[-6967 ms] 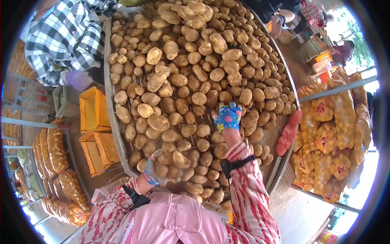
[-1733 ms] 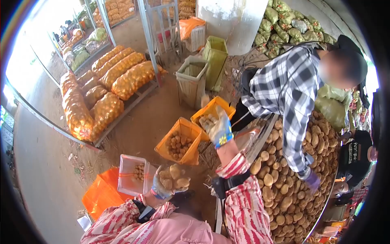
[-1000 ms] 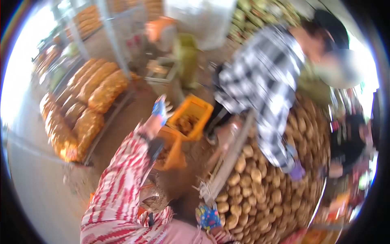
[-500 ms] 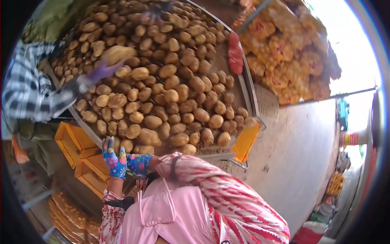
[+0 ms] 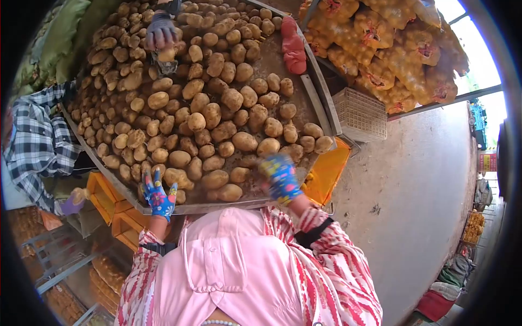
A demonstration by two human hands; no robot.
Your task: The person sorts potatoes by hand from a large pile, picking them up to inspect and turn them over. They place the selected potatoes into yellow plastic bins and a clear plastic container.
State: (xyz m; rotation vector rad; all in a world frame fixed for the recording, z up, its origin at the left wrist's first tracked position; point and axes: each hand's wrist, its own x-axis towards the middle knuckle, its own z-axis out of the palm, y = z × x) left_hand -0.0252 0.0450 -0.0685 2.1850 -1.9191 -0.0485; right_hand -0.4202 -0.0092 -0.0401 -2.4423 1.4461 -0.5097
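Many brown potatoes (image 5: 212, 114) cover a metal-rimmed sorting table (image 5: 234, 207) in front of me. My left hand (image 5: 159, 196), in a blue flowered glove, rests at the front left against the nearest potatoes, fingers spread and holding nothing visible. Farther right, my right hand (image 5: 283, 179), in a matching glove, is over the front of the table, beside the potatoes at its right corner. Motion smears its fingers, so I cannot see whether it holds one. A yellow chute (image 5: 331, 173) hangs at that corner.
Left, a co-worker in a checked shirt (image 5: 41, 136) holds a potato in a purple glove (image 5: 72, 204) beside yellow chutes (image 5: 103, 196). Another person's grey-gloved hand (image 5: 161, 33) reaches in at the back. A red bag (image 5: 293, 46), plastic crate (image 5: 360, 115) and filled net sacks (image 5: 380, 49) stand right.
My right hand has swung right, away from my left hand, whose fingers are now spread. The co-worker's purple glove has moved off the heap, down to the left. The view has shifted.
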